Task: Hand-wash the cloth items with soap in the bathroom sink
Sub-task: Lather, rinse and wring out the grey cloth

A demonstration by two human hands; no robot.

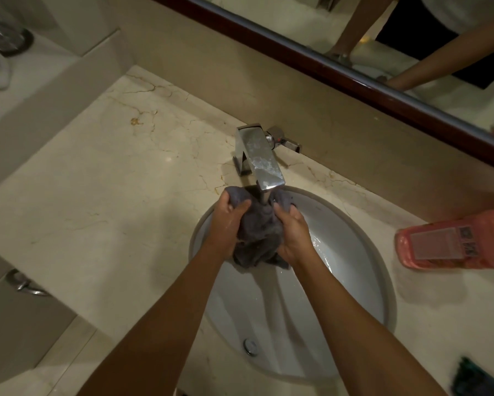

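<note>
A wet grey cloth [258, 232] is bunched between both hands over the back of the white sink [363, 270], right under the spout of the chrome tap [261, 158]. Water runs from the spout onto the cloth. My left hand [225, 227] grips the cloth's left side with curled fingers. My right hand [293, 232] grips its right side, thumb on top. A pink soap bottle [454, 241] lies on its side on the counter to the right of the sink. Part of the cloth hangs hidden below my hands.
The marble counter [111, 195] stretches wide to the left. A dark green item [477, 378] sits at the bottom right corner. A glass on a dark coaster [5, 32] stands far left. A mirror [354, 38] runs along the back wall. The sink drain [251, 345] is near me.
</note>
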